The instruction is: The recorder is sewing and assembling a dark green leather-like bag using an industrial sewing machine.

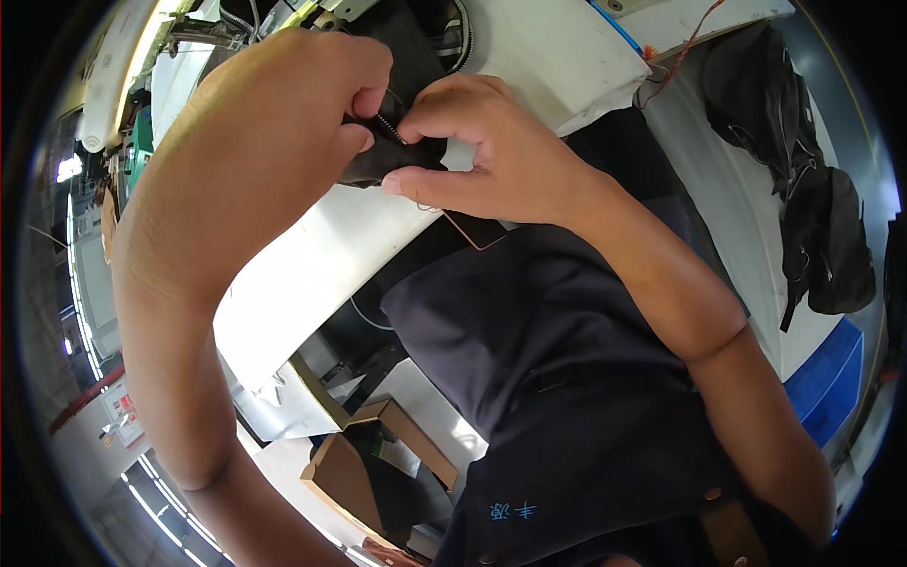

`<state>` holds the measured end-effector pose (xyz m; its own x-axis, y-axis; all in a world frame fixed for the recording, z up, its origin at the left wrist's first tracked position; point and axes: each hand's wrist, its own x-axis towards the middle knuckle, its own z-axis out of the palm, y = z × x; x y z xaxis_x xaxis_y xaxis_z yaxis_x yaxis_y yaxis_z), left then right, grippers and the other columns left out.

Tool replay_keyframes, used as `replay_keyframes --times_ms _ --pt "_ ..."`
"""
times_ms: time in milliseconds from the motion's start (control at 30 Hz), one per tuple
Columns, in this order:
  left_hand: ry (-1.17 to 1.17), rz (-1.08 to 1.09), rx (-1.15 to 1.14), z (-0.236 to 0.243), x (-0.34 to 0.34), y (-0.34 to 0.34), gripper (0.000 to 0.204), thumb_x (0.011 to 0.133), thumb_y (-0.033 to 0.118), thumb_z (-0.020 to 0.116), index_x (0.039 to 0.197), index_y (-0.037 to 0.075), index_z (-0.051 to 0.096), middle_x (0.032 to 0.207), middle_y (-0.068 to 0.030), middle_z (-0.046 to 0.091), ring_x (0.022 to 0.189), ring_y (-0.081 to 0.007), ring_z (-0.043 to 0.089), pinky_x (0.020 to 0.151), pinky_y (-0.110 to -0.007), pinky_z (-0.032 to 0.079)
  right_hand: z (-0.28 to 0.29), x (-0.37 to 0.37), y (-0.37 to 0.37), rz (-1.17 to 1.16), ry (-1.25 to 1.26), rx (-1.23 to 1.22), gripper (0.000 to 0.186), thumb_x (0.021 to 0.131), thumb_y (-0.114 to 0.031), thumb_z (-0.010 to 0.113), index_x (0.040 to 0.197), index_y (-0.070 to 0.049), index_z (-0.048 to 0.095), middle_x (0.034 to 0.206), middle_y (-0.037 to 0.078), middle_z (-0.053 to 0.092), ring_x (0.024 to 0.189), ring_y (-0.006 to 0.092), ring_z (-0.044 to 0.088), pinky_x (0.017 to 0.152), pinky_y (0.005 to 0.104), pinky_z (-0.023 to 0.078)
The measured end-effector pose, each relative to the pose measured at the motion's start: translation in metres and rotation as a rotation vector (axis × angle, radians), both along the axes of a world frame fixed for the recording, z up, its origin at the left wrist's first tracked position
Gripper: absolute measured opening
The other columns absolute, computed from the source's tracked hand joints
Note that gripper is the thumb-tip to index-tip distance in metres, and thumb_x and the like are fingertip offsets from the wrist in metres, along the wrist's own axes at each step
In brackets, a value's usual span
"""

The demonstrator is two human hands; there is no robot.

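A dark fabric piece point(412, 57) with a metal-toothed zipper point(391, 129) lies at the near edge of the white work table point(312, 265), top centre. My left hand point(321, 113) is bent over its left side, fingers curled and closed on the fabric by the zipper; part of the grip is hidden. My right hand point(482, 151) holds the fabric from the right, its index finger bent against the zipper and its thumb at the lower edge. A dark flat item with a copper-coloured edge point(472, 227) shows below my right hand.
Sewing-machine parts point(198, 38) and a long lamp point(113, 76) are at the upper left. Black bags point(822, 236) lie on a surface at the right, above a blue bin point(827, 378). An open cardboard box point(321, 472) is low at centre left. A thin cord point(680, 57) hangs at the upper right.
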<state>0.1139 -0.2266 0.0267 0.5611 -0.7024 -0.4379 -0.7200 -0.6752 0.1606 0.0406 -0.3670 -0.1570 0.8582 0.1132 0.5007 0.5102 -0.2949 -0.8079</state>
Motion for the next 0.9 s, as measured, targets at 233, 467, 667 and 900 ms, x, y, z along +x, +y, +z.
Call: replay_keyframes --times_ms 233,467,667,900 --pt "-0.107 -0.053 -0.094 -0.002 -0.007 0.007 0.014 0.084 -0.009 0.068 0.096 -0.003 0.062 0.091 -0.0116 0.067 0.049 -0.0201 0.062 0.049 -0.033 0.047 0.005 0.005 -0.004 0.127 0.099 0.073 0.037 0.082 -0.027 0.089 0.107 -0.003 0.074 0.114 0.012 0.067 0.112 0.0274 0.06 0.084 0.038 0.054" --pt "-0.372 -0.421 -0.176 -0.007 0.01 0.008 0.02 0.079 0.001 0.076 0.096 0.0 0.066 0.123 -0.0133 0.063 0.094 -0.0343 0.067 0.084 -0.044 0.053 0.007 0.002 -0.011 0.122 0.286 0.076 0.049 0.083 -0.042 0.083 0.114 -0.005 0.076 0.119 0.018 0.066 0.111 0.0285 0.063 0.1 0.0403 0.051" --pt "-0.003 -0.114 0.072 0.015 0.015 -0.007 0.021 0.082 0.01 0.073 0.098 -0.002 0.067 0.097 -0.0156 0.069 0.086 -0.0317 0.066 0.081 -0.041 0.052 0.002 0.003 -0.003 0.143 0.216 0.164 0.049 0.082 -0.036 0.087 0.115 -0.002 0.075 0.119 0.017 0.066 0.112 0.0282 0.062 0.085 0.0377 0.057" --pt "0.21 0.019 0.087 0.007 0.025 -0.013 0.018 0.083 0.011 0.069 0.095 -0.003 0.068 0.087 -0.0141 0.069 0.081 -0.0272 0.065 0.075 -0.036 0.051 0.002 0.004 -0.003 0.124 0.143 0.209 0.037 0.084 -0.025 0.087 0.107 0.001 0.073 0.105 0.01 0.068 0.1 0.0221 0.064 0.084 0.0339 0.051"
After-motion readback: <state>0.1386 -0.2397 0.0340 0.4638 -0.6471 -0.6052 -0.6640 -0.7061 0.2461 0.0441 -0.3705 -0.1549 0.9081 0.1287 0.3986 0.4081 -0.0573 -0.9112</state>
